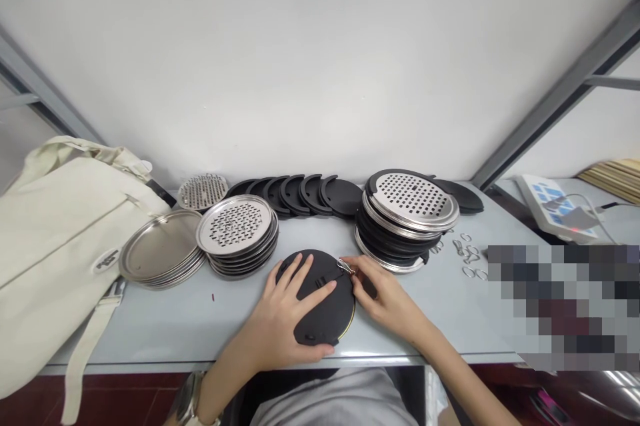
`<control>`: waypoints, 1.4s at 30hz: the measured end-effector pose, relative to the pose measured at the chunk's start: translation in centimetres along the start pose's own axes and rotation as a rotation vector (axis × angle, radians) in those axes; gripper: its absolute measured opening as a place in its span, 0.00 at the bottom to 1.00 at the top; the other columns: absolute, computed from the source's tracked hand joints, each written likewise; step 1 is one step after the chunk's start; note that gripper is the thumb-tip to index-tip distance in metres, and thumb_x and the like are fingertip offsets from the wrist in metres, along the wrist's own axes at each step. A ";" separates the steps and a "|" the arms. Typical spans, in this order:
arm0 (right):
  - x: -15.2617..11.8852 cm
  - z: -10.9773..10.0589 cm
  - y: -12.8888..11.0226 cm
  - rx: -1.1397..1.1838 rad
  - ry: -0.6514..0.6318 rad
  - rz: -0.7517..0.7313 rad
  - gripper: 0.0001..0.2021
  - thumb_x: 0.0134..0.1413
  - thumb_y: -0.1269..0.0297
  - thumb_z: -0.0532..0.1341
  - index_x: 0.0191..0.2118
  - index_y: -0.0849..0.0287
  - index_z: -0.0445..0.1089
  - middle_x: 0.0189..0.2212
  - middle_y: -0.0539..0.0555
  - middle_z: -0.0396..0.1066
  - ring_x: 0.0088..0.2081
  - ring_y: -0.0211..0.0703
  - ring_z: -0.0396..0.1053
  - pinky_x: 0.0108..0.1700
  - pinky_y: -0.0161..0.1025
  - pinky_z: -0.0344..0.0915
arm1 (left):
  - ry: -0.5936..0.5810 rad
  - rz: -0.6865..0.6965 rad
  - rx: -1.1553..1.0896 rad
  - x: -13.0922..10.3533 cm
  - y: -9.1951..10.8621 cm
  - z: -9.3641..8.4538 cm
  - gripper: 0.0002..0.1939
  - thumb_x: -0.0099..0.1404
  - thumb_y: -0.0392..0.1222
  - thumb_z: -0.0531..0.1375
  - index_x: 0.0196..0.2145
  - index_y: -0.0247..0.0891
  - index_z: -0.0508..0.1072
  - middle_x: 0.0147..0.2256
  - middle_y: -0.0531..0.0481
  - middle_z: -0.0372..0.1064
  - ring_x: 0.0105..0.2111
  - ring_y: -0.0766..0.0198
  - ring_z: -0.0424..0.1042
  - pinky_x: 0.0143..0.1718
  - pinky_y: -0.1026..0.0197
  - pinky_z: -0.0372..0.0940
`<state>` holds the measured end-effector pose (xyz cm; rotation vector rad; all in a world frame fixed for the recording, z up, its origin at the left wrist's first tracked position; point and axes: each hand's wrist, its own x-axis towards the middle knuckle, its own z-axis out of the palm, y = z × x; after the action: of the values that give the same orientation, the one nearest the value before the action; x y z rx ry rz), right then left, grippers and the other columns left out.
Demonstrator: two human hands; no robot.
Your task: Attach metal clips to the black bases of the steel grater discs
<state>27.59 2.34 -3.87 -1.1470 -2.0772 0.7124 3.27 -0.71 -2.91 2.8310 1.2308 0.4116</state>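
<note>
A round black disc (320, 306) lies near the front edge of the table, with a metallic rim showing at its lower right. My left hand (286, 316) rests on it, fingers spread flat over the top and thumb along the near edge. At the disc's upper right edge my right hand (377, 289) pinches a small metal wire loop (345, 267) between thumb and fingers. The loop touches the disc; how it joins is partly hidden by the fingers.
Behind stand a stack of metal grater discs (237, 226), plain metal plates (163, 246), overlapping black discs (345, 198) and a tall mixed stack (413, 213). Loose metal rings (468, 254) lie at right. A cream backpack (65, 233) leans at left; a white-and-blue box (553, 203) sits far right.
</note>
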 end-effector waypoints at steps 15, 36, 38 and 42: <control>0.0 0.2 0.7 -0.008 -0.002 -0.005 0.17 0.63 0.71 0.53 0.56 0.55 0.67 0.37 0.54 0.69 0.35 0.43 0.69 0.40 0.39 0.68 | 0.006 -0.001 -0.014 0.0 0.0 0.0 0.46 0.55 0.57 0.66 0.67 0.49 0.53 0.69 0.39 0.35 0.65 0.35 0.46 0.59 0.33 0.47; 0.0 0.2 1.1 0.003 0.010 -0.059 0.17 0.68 0.67 0.50 0.57 0.52 0.68 0.38 0.55 0.68 0.40 0.43 0.70 0.44 0.40 0.69 | -0.013 -0.007 -0.014 0.1 0.0 -0.1 0.45 0.56 0.57 0.65 0.67 0.49 0.53 0.69 0.39 0.36 0.65 0.35 0.46 0.59 0.33 0.47; 0.0 0.1 1.0 0.004 0.021 -0.057 0.16 0.68 0.67 0.51 0.56 0.52 0.70 0.38 0.56 0.69 0.39 0.44 0.70 0.44 0.40 0.69 | -0.015 -0.003 -0.016 0.1 0.0 -0.1 0.46 0.55 0.57 0.66 0.67 0.49 0.53 0.69 0.39 0.35 0.65 0.35 0.46 0.59 0.32 0.46; 0.0 -0.1 0.9 0.006 0.064 -0.068 0.15 0.67 0.67 0.53 0.53 0.52 0.72 0.40 0.56 0.73 0.42 0.46 0.71 0.45 0.42 0.70 | -0.030 -0.008 -0.015 0.0 0.0 0.0 0.47 0.55 0.57 0.66 0.67 0.50 0.51 0.69 0.38 0.34 0.66 0.36 0.44 0.60 0.32 0.45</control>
<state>28.12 2.82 -4.47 -1.0767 -2.0493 0.6406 3.29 -0.69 -2.87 2.8084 1.2281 0.3746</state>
